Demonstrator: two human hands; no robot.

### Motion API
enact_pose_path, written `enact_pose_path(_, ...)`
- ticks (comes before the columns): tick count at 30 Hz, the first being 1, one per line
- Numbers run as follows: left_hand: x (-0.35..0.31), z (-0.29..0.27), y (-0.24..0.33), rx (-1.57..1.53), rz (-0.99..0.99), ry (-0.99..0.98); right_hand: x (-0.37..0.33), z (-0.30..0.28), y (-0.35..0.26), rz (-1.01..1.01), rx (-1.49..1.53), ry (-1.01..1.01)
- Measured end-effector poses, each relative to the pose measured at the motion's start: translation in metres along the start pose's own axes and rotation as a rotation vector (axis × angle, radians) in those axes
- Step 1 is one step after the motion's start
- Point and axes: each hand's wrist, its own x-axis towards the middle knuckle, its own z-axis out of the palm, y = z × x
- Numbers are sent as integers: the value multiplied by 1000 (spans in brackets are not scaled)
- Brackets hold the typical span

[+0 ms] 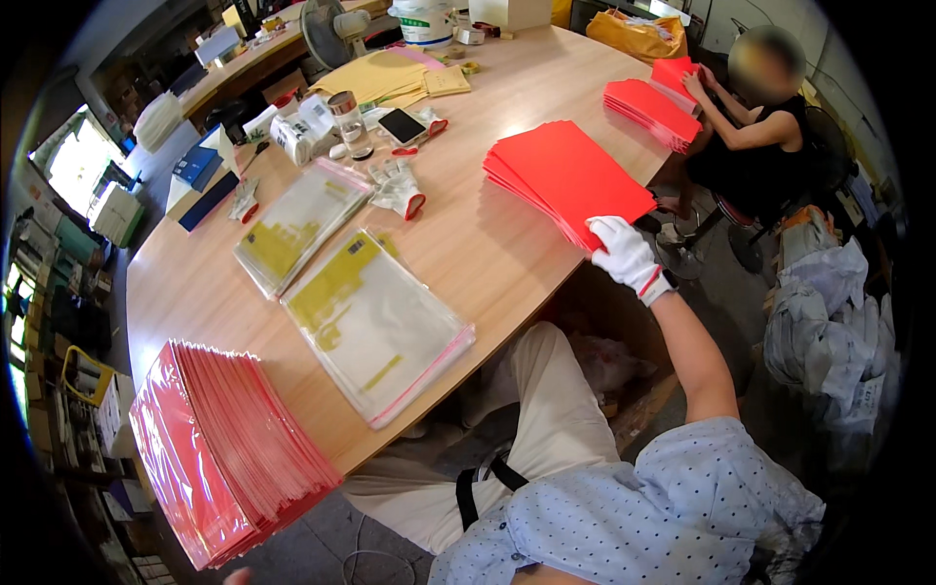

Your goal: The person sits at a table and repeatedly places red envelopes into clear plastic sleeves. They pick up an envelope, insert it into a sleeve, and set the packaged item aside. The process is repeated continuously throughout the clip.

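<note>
My right hand [627, 255], in a white glove with a red-edged cuff, is at the near corner of a stack of red sheets [570, 175]. Its fingers close over that corner; how many sheets they pinch is hidden. Only a bare fingertip of my left hand [237, 577] shows at the bottom edge, below a thick pile of red pieces in clear plastic sleeves [210, 458]. Two stacks of clear plastic bags lie in front of me: a nearer one [390, 336] and a farther one [317, 210].
Loose white gloves [397, 187], a phone [403, 126], a glass jar [349, 122] and yellow envelopes [375, 78] lie farther back on the wooden table [468, 244]. Across at the right, a person [751, 127] handles red sheets [651, 109]. Plastic-wrapped bundles [829, 322] stand on the floor.
</note>
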Motion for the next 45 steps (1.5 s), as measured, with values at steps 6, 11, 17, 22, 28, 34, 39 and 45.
enact_pose_path(6, -43, 102, 74, -610, -666, -678, 20, -17, 12, 19, 196, 45)
enact_pose_path(11, -93, 228, 95, -360, -283, -822, -22, -41, -37, -101, 115, 22)
enact_pose_path(17, -119, 277, 95, 2, -72, -1222, -137, 47, 27, 668, 991, 683)
enact_pose_path(22, -134, 294, 60, -146, -152, -1076, -79, 9, 22, 1025, 1839, 125)
enact_pose_path(28, -115, 282, 58, -212, -395, -1128, -81, -16, -55, 664, 1582, 274)
enact_pose_path(34, -136, 283, 46, -287, -329, -1103, -112, -33, -145, 774, 1953, -391)
enact_pose_path(39, -133, 258, 62, -156, -463, -776, -126, -12, -180, 1140, 2031, -161)
enact_pose_path(45, -122, 259, 50, -669, -1083, -1104, -147, 6, -178, 1264, 2123, -223)
